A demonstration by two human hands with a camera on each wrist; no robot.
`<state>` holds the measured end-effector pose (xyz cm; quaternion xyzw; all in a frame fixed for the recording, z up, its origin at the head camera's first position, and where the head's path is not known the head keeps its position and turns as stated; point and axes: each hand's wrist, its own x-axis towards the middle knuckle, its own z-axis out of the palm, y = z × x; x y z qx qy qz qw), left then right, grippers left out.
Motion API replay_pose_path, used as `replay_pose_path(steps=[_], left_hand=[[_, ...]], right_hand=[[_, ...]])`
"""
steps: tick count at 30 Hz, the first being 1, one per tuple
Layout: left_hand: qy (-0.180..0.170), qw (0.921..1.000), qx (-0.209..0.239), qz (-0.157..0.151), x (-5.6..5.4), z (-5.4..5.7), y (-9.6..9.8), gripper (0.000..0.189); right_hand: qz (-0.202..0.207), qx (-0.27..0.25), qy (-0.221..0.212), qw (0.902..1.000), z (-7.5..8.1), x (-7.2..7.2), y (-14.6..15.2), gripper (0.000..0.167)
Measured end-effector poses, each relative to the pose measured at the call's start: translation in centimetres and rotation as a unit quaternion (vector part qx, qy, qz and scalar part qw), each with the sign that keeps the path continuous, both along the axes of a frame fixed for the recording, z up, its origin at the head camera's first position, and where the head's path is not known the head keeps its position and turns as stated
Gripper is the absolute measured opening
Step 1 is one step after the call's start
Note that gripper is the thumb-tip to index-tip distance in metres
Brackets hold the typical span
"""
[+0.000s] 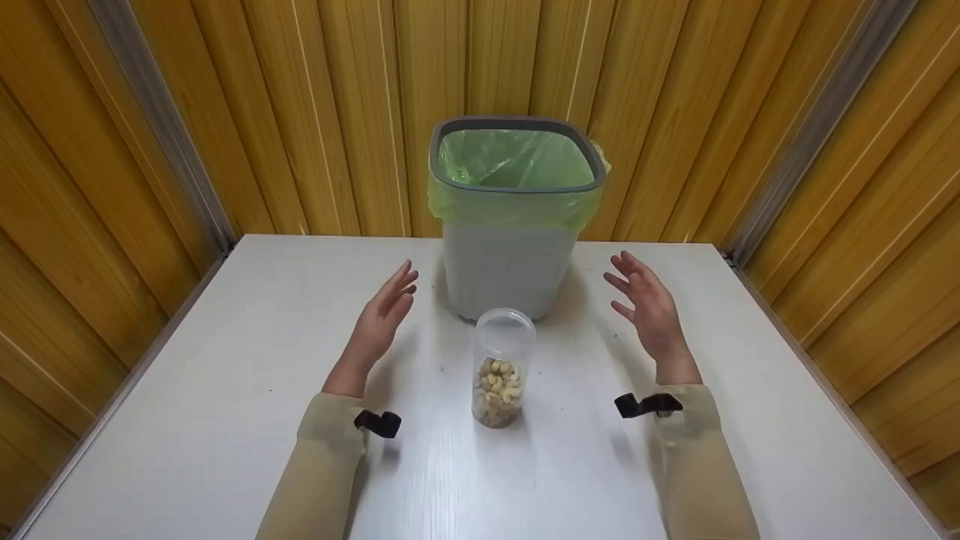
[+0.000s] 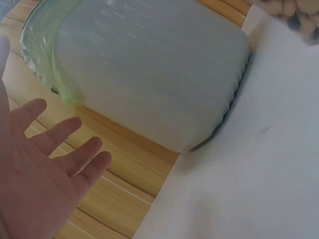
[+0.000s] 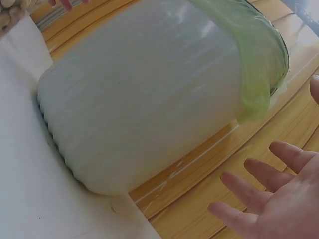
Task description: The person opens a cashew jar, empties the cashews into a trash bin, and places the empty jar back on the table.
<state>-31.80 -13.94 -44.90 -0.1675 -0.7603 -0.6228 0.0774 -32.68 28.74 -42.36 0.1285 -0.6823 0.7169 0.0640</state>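
Observation:
A clear plastic jar (image 1: 504, 337) of cashew nuts (image 1: 497, 386) stands upright on the table, filled to roughly half its height. Behind it is a light grey trash bin (image 1: 506, 262) with a dark rim, lined with a green plastic bag (image 1: 517, 206) folded over the edge. My left hand (image 1: 384, 319) is held to the left of jar and bin, fingers extended, holding nothing. On the opposite side my right hand (image 1: 651, 311) has its fingers spread, also holding nothing. Both wrist views show an open palm beside the bin.
The white table (image 1: 225, 360) meets wood-patterned panels (image 1: 360, 112) at the back and both sides. Grey metal posts (image 1: 161, 105) mark the corners. A black strap mount (image 1: 379, 424) sits on each sleeve cuff.

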Motion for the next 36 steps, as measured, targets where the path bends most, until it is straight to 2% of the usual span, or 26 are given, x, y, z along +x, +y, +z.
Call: replay_pose_path(steps=[5, 11, 16, 25, 30, 36], left_hand=[[-0.006, 0.9995, 0.004, -0.030, 0.8, -0.2, 1.1, 0.056], [-0.002, 0.9970, -0.002, -0.077, 1.2, -0.7, 1.7, 0.063], [-0.011, 0.9921, -0.012, -0.125, 1.5, -1.3, 2.3, 0.075], [-0.041, 0.9786, -0.014, -0.201, 1.8, -2.8, 3.9, 0.081], [-0.075, 0.9716, -0.018, -0.224, 2.2, -3.3, 4.8, 0.085], [-0.081, 0.9688, -0.019, -0.233, 2.5, -3.8, 5.7, 0.083]], right_hand=[[0.031, -0.026, 0.014, 0.9991, 0.5, 0.4, -0.6, 0.051], [0.057, -0.030, 0.030, 0.9975, 1.2, 1.1, -1.4, 0.051], [0.077, -0.025, 0.028, 0.9963, 1.3, 1.5, -2.0, 0.052], [0.104, -0.009, 0.028, 0.9942, 1.5, 2.4, -3.3, 0.050], [0.132, -0.002, 0.029, 0.9909, 1.5, 2.7, -3.8, 0.053], [0.166, 0.003, 0.039, 0.9854, 1.8, 3.1, -4.4, 0.055]])
